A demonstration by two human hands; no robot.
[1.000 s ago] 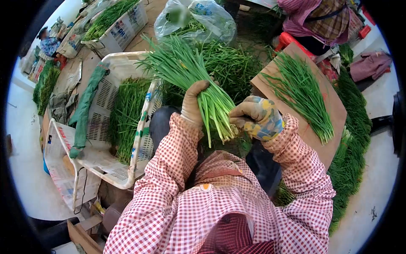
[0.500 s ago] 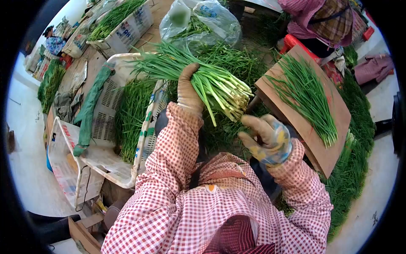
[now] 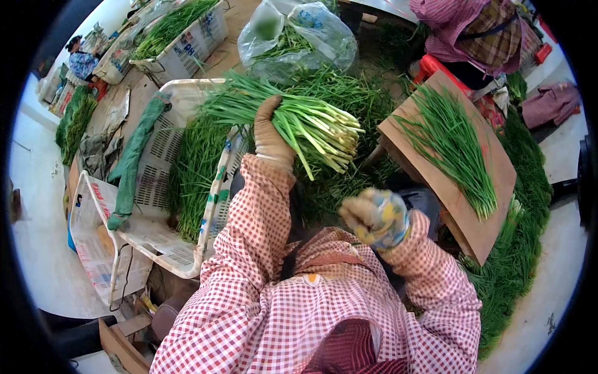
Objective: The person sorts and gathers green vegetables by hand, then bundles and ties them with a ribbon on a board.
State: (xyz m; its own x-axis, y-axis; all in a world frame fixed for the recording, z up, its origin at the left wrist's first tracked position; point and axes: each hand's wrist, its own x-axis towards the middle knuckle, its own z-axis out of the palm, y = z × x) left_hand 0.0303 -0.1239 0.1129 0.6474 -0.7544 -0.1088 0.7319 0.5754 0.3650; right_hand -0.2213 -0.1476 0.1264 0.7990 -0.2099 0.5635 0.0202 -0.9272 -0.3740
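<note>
My left hand [image 3: 272,134], in a tan work glove, is wrapped round a bunch of chives [image 3: 324,131]. Their pale stem ends point right and the green leaves spread to the left. Below and to the right of those stem ends is my right hand [image 3: 375,218], in a glove with a yellow and blue pattern. Its fingers are curled together, apart from the bunch; whatever may be inside them is hidden. More chives [image 3: 455,149] lie on a brown board [image 3: 423,134] to the right of my right hand.
On the left stands a white plastic crate [image 3: 187,265] with chives inside and a green cloth [image 3: 134,162] over its side. A clear plastic bag [image 3: 342,47] of greens is ahead. Loose greens [image 3: 374,93] cover the floor. Another person [image 3: 479,31] is at the upper right.
My right hand has moved down and left, away from the stem ends, and its fingers have curled closer together. The bunch in my left hand has shifted slightly left.
</note>
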